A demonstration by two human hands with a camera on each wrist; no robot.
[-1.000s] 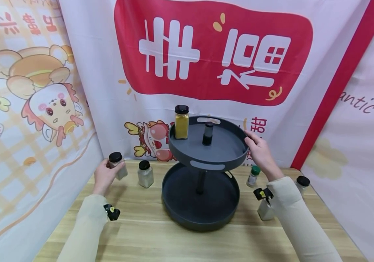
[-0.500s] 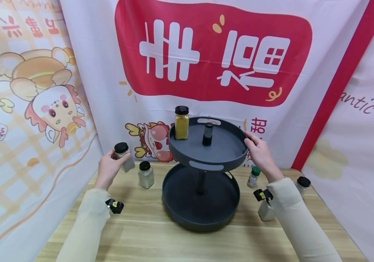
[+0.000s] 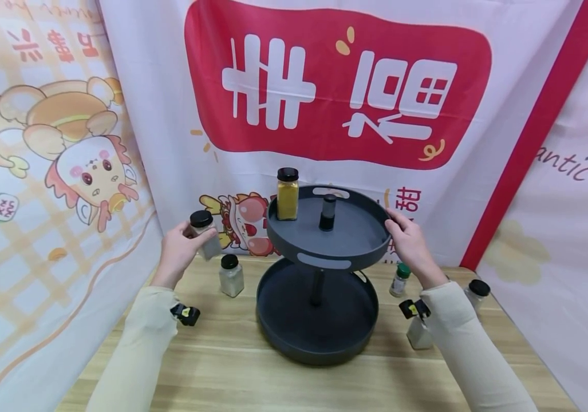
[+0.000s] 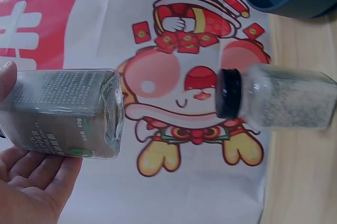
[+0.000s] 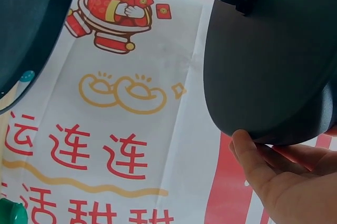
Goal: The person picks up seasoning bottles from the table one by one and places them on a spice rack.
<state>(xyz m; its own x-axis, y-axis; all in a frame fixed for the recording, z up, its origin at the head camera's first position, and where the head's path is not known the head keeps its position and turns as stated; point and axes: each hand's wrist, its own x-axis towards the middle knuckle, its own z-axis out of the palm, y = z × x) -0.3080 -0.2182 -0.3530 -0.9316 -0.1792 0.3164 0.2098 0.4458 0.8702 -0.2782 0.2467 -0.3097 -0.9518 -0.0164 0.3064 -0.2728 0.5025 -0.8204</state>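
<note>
My left hand (image 3: 176, 252) pinches a clear spice jar (image 3: 210, 245) with a black lid, held tilted above the table. In the left wrist view, the held jar (image 4: 63, 113) shows printed text and lies between thumb and fingers. Just below it a similar jar (image 3: 231, 280) with pale contents stands on the wood. My right hand (image 3: 410, 246) grips the right rim of the dark grey two-tier round tray's upper tier (image 3: 350, 234). From below, the right wrist view shows the fingers (image 5: 253, 163) at that tier's edge. A tall jar of yellow powder (image 3: 287, 200) stands on this tier at left.
The lower tier (image 3: 319, 337) rests on the wooden table (image 3: 232, 366). A small green-capped bottle (image 3: 399, 280) stands behind the right wrist. Another black-lidded jar (image 3: 476, 293) and a partly covered jar (image 3: 419, 335) are beside the right forearm. Printed cloth (image 3: 144, 114) hangs behind.
My left hand has lifted its spice jar off the table, moving it up and to the right. My right hand stays on the tray's rim, and the tray has not visibly turned.
</note>
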